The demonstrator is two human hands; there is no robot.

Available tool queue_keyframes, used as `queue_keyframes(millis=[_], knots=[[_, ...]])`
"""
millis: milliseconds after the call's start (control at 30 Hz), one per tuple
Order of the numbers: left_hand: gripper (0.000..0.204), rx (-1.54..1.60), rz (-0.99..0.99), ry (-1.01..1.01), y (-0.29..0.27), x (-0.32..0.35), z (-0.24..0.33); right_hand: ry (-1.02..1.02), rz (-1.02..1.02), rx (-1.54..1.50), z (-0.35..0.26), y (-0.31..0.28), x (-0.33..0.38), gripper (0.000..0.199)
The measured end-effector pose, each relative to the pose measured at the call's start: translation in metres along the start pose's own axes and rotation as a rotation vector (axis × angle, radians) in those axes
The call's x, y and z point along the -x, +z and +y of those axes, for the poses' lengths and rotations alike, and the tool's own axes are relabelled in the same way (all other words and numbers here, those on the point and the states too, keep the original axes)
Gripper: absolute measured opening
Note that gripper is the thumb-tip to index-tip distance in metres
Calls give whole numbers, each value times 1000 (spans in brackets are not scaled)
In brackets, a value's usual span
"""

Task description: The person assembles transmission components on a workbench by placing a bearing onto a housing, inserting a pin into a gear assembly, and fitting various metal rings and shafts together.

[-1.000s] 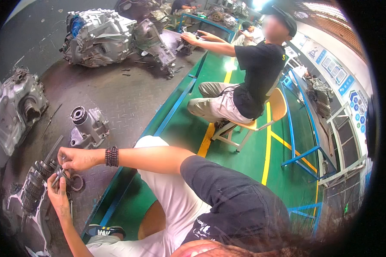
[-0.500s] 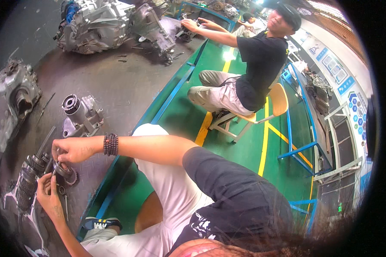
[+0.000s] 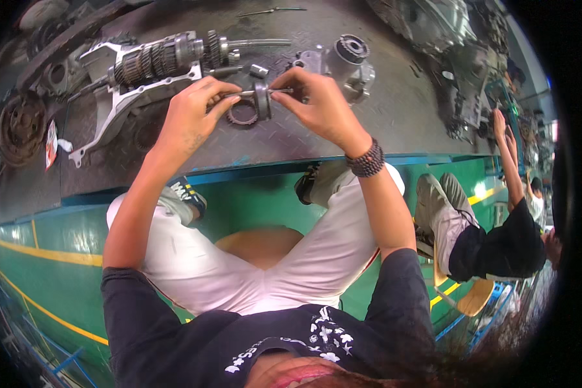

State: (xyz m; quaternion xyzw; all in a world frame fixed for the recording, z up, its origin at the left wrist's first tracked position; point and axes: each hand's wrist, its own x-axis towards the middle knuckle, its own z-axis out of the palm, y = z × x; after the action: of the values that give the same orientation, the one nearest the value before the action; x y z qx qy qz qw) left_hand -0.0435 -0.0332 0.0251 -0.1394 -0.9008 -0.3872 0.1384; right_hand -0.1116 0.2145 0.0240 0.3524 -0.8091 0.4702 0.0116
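Observation:
Both hands meet over the metal workbench [image 3: 407, 129]. My left hand [image 3: 197, 110] pinches a thin metal rod that sticks out on the left of a thick dark metal ring [image 3: 261, 101]. On the ring's right side, my right hand [image 3: 317, 103] pinches another thin rod end. Whether one rod passes right through the ring, I cannot tell. The ring is held on edge. Behind my left hand lies a gear shaft assembly [image 3: 155, 61] in a pale open housing [image 3: 119, 107]. A toothed ring [image 3: 242, 114] rests on the bench just below the hands.
A short metal cylinder [image 3: 258, 70] lies behind the ring. Right of it stands a casting with a toothed gear [image 3: 352, 48]. Large gearbox housings [image 3: 427, 26] fill the far right. A round rusty disc [image 3: 21, 126] is at left. A seated person [image 3: 498, 239] works at right.
The view has swung from the right round to my own lap and bench. Both hands remain on the ring with its rods, which now shows more plainly.

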Motion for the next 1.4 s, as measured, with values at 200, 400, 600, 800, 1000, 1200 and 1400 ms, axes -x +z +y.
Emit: queue_keyframes(millis=[200, 400, 600, 800, 1000, 1200, 1400], knots=[[19, -352, 161, 333, -20, 23, 8, -25, 3, -192, -20, 4, 8, 19], [29, -492, 170, 465, -29, 40, 22, -245, -42, 181, -42, -9, 21, 14], [25, -486, 209, 390, -38, 39, 35, -201, 19, 84, -49, -6, 14, 17], [19, -395, 260, 433, -32, 42, 37, -195, 0, 0, -50, -11, 21, 14], [17, -461, 97, 365, -36, 29, 16, -66, -138, 99, -47, -6, 5, 14], [17, -603, -200, 371, -34, 47, 8, -78, -268, 109, -32, 0, 16, 14], [22, -363, -71, 415, -41, 51, 30, 22, -192, -109, -53, -16, 27, 13]])
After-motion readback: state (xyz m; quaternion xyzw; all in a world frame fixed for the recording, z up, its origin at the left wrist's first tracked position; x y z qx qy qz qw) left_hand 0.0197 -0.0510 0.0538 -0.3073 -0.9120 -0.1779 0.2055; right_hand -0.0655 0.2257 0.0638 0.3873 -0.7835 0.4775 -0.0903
